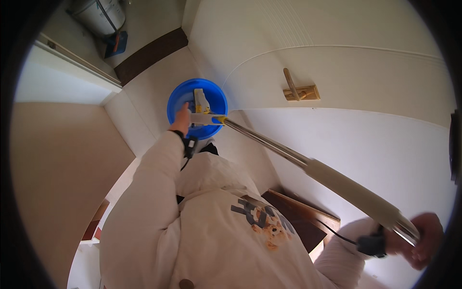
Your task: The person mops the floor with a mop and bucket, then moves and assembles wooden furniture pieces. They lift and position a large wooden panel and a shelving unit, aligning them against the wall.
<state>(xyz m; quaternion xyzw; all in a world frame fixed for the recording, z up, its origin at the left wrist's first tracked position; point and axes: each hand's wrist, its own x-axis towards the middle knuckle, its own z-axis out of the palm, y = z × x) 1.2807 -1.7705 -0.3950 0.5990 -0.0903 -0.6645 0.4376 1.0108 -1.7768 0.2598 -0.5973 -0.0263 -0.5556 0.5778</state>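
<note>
A mop (269,143) with a metal pole, a pale grip sleeve and a white and yellow head (201,101) slants across my front. Its head sits over a blue basin (221,91) on the floor. My left hand (182,119) is at the white part of the head, its fingers closed against it and partly hidden. At the lower right, my right hand (423,241) wraps round the upper end of the pole, slightly smeared. What lies in the bottom of the basin is hard to make out.
A white door (356,77) with a brass handle (294,89) stands to the right. Beyond a dark threshold (151,56) are a white bucket (100,18) and a blue brush-like tool (116,44). A brown wooden piece (298,219) lies low on the right.
</note>
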